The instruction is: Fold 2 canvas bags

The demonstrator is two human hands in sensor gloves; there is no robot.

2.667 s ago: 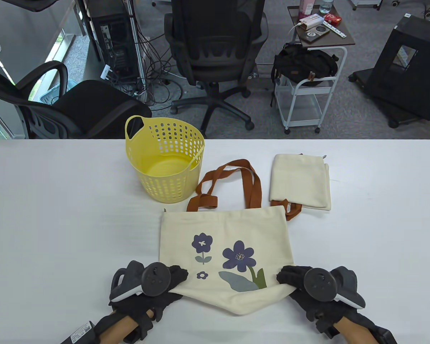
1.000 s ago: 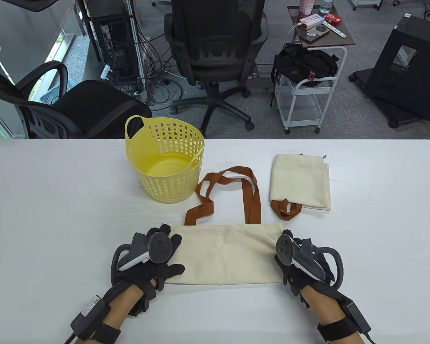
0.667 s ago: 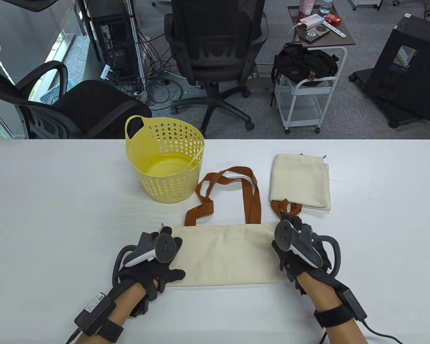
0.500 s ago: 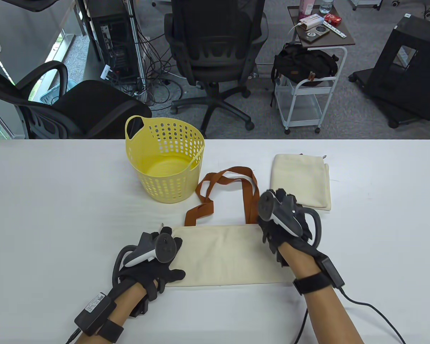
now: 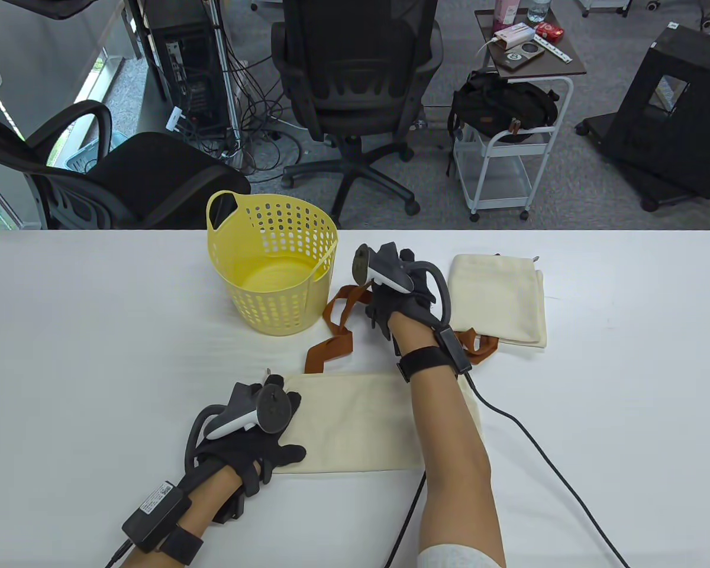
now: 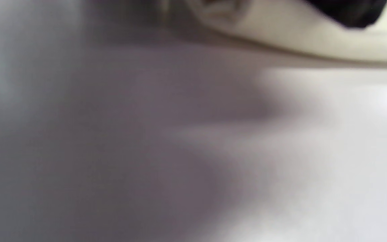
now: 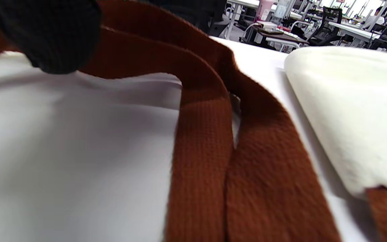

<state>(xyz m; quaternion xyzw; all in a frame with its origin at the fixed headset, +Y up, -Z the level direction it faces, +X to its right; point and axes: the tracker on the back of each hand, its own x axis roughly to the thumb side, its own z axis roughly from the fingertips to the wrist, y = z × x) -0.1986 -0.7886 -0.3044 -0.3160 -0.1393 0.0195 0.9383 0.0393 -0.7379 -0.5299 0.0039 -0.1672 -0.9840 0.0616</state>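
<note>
A cream canvas bag [image 5: 355,423], folded in half with its plain side up, lies at the table's front centre. Its brown straps [image 5: 334,322] stretch away toward the basket. My left hand [image 5: 293,426] rests flat on the bag's left end, fingers spread. My right hand [image 5: 384,313] reaches over the far loop of the straps; the right wrist view shows a gloved fingertip [image 7: 45,37] at the straps [image 7: 200,161], grip unclear. A second cream bag [image 5: 497,299] lies folded at the back right, also in the right wrist view [image 7: 354,111].
A yellow perforated basket [image 5: 275,266] stands just left of the straps. The second bag's brown strap loop [image 5: 479,349] pokes out by my right forearm. A cable [image 5: 544,455] trails from my right wrist across the table. The left wrist view is blurred, showing only bag edge [image 6: 281,37].
The bag's bottom was folded up over the flower print. Then my right hand left the bag's right end and moved far up to the strap loop. My left hand stayed.
</note>
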